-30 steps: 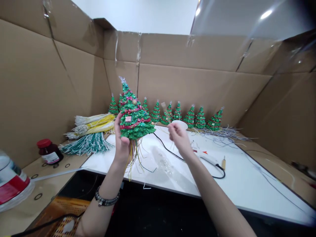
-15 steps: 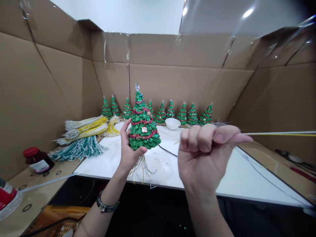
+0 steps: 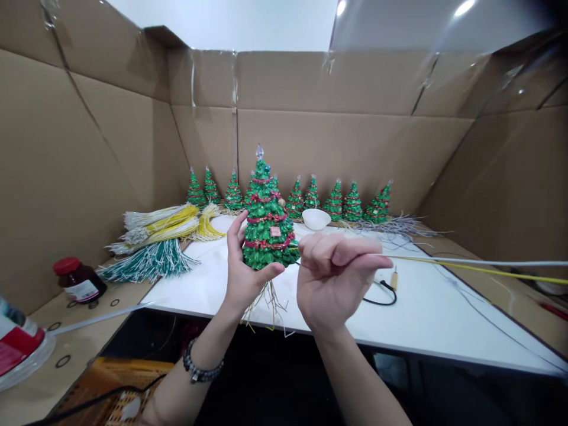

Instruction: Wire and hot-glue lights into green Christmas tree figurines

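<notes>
My left hand [image 3: 251,275] grips a green Christmas tree ornament [image 3: 268,228] by its lower left side, holding it upright above the white board. Red garlands, small coloured decorations and a clear tip show on the tree. Thin yellowish wires [image 3: 266,305] hang below its base. My right hand [image 3: 335,275] is closed beside the tree's lower right edge, its thumb and forefinger pinching a white and yellow wire pair [image 3: 465,261]. The long ends run off to the right. Whether the short ends touch the tree is hidden by my fingers.
Several similar trees [image 3: 352,202] line the back cardboard wall near a white bowl [image 3: 316,219]. Bundles of yellow-white wires [image 3: 171,220] and green-white wires [image 3: 151,260] lie left, by a red-lidded jar [image 3: 80,281]. An orange basket [image 3: 104,376] stands lower left; a yellow-handled tool [image 3: 394,279] lies right.
My right hand has moved left with the wires, up close to the tree. The tree in my left hand sits slightly further right in view. The yellow-handled tool has come into sight.
</notes>
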`<state>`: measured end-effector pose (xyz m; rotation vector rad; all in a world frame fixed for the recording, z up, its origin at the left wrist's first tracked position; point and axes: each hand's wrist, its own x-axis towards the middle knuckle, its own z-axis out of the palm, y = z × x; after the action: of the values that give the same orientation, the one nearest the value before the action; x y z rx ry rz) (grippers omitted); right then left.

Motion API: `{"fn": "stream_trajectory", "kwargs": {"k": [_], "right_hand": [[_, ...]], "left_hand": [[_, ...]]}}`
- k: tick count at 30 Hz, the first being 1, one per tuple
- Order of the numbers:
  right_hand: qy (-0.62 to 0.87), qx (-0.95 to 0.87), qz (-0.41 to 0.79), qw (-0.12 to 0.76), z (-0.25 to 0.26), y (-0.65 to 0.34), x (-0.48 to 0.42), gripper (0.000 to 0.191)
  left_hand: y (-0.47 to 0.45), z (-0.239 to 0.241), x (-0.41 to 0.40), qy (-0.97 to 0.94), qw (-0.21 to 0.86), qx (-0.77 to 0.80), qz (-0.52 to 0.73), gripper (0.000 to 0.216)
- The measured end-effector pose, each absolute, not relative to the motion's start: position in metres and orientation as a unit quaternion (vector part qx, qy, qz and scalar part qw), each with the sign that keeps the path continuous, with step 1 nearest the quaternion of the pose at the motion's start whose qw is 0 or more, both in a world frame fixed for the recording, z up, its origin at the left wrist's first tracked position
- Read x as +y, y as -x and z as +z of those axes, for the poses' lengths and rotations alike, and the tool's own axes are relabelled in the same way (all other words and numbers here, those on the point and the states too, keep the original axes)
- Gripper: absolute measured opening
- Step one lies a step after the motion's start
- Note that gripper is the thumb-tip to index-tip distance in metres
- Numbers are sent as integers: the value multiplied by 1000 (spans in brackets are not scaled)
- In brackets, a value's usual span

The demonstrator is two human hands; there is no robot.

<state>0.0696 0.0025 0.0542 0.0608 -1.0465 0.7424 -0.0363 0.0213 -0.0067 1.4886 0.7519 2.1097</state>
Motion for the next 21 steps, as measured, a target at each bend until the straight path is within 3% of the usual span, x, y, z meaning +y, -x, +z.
{"fn": "stream_trajectory", "kwargs": {"k": [11,21], "right_hand": [[-43,-516,382,766,32,-62,-1,41],[19,-464,425,777,46,-72,7,44]], "left_hand": [[33,-2,16,-532,185,306,767,100],[33,-5,18,-538,191,298,765,104]]}}
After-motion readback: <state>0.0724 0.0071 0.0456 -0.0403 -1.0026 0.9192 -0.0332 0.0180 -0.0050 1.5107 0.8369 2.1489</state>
